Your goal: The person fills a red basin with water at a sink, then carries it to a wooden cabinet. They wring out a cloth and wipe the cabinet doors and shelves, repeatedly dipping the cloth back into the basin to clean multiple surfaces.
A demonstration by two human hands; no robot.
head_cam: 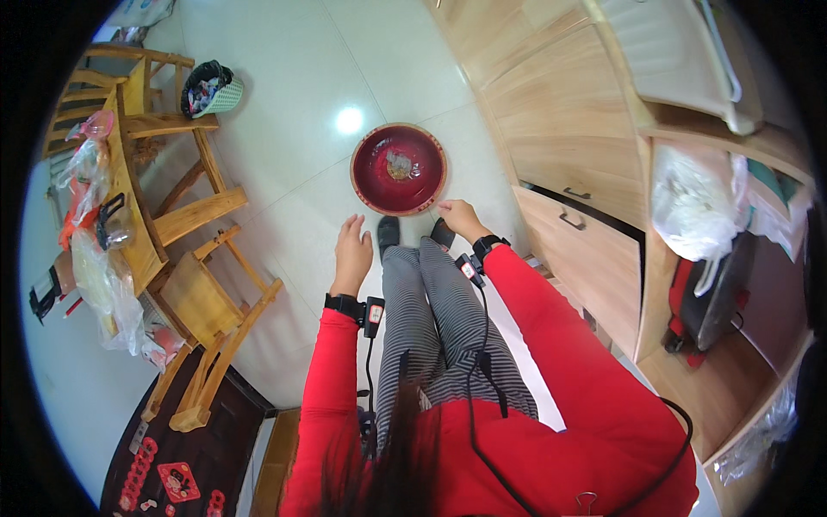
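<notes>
On the tiled floor, just beyond my feet, stands a round dark-red basin [367, 169] with a patterned rim and a greyish, yellowish clump at its bottom. My left hand [353, 249] is raised below and left of the basin, fingers loosely extended, with nothing in it. Close to the basin's lower right rim is my right hand [460, 218], its fingers curled; whether it pinches something small or touches the rim cannot be told. Both wrists wear black bands with small cabled devices.
Left are a wooden table [139, 249] bearing plastic bags and a glass jug [118, 231], a wooden chair [201, 300], and a pale green waste basket [227, 97]. Right stand wooden cabinets [568, 97], a slightly protruding drawer [581, 258], and a shelf holding a white plastic bag [691, 200].
</notes>
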